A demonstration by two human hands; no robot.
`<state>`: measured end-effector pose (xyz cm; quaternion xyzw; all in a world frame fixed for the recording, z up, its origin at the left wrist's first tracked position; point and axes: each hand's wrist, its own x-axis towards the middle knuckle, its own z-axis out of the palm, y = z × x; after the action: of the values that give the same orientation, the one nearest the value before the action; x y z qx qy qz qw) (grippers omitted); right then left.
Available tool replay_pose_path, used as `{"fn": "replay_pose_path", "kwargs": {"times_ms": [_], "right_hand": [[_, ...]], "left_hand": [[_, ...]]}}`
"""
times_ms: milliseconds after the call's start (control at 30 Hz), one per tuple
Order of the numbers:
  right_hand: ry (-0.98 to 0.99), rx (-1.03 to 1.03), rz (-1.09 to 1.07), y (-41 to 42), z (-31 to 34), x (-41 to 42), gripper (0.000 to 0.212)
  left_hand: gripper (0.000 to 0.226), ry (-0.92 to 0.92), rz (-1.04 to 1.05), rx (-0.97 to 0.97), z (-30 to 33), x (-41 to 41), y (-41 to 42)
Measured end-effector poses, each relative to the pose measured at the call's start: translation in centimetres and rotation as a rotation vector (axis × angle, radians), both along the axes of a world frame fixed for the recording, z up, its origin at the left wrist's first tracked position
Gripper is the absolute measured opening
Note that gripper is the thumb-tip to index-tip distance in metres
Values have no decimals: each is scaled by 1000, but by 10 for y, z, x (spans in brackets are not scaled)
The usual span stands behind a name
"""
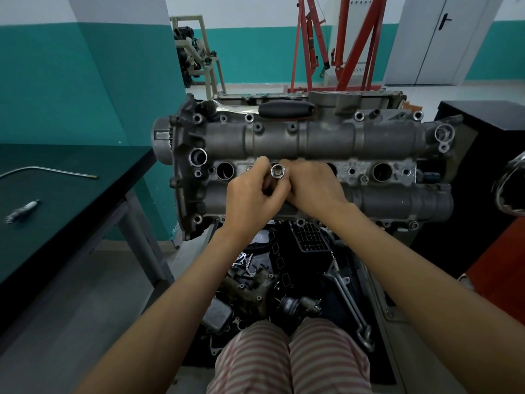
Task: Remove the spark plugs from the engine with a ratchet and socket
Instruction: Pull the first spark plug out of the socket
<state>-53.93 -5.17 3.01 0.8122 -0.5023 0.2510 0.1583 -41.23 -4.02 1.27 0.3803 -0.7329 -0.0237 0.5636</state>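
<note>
Socket [277, 172]: bright chrome, open end facing us, over the engine [312, 143] plug row.
Hands: our left hand [252, 194] and right hand [312, 189] curl around it.
Wells: three open ones counted.
Ratchet [261, 108]: one, on the far edge.

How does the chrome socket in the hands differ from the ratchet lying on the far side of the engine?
The short, shiny chrome socket is gripped by both the left hand and right hand, open end up; the long black-handled ratchet lies flat and untouched on the grey engine head. Both are polished metal tools.
</note>
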Motion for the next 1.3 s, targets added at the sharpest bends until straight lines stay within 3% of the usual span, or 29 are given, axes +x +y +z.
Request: {"fn": "replay_pose_path", "kwargs": {"times_ms": [433,600,1300], "right_hand": [[-42,-16,-12,-2,0,0,42],[-80,0,6,2,3,0,25],[-2,-8,-29,-1,0,0,24]], "left_hand": [[36,11,22,-13,-1,-1,-4],[35,5,8,-36,-2,-1,-4],[36,-3,-11,-5,1,-2,1]]}}
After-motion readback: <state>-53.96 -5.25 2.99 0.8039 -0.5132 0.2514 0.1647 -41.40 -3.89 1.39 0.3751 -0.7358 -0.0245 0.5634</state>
